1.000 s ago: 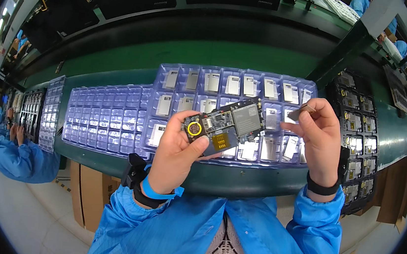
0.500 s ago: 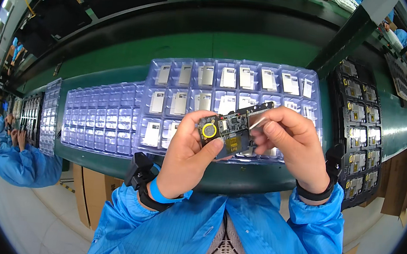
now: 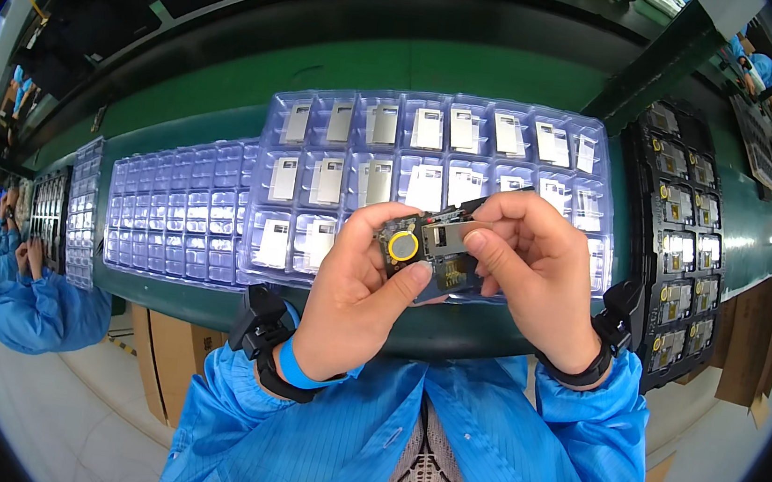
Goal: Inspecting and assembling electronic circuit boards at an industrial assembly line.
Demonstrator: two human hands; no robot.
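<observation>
My left hand [image 3: 358, 280] grips a dark circuit board [image 3: 454, 271] by its left end, thumb on the near edge and fingers round the back. A round silver part with a yellow ring [image 3: 402, 246] sits on the board near that thumb. My right hand [image 3: 542, 276] pinches a thin silver metal cover [image 3: 447, 237] between thumb and fingers. The cover lies over the middle of the board; whether it is seated cannot be told. Beyond both hands, a transparent plastic tray [image 3: 438, 99] holds similar silver covers in its compartments.
Another transparent compartment tray [image 3: 173, 209] lies to the left. On the right, a black tray [image 3: 642, 207] holds several circuit boards. A green post [image 3: 654, 67] rises behind the trays. A co-worker in blue [image 3: 49, 309] sits far left, and a cardboard box [image 3: 168, 359] stands below the bench.
The silver cover, tilted up at the board's right side before, now lies flatter over the board's middle. My right hand has turned and moved slightly left with it. The view has shifted a little.
</observation>
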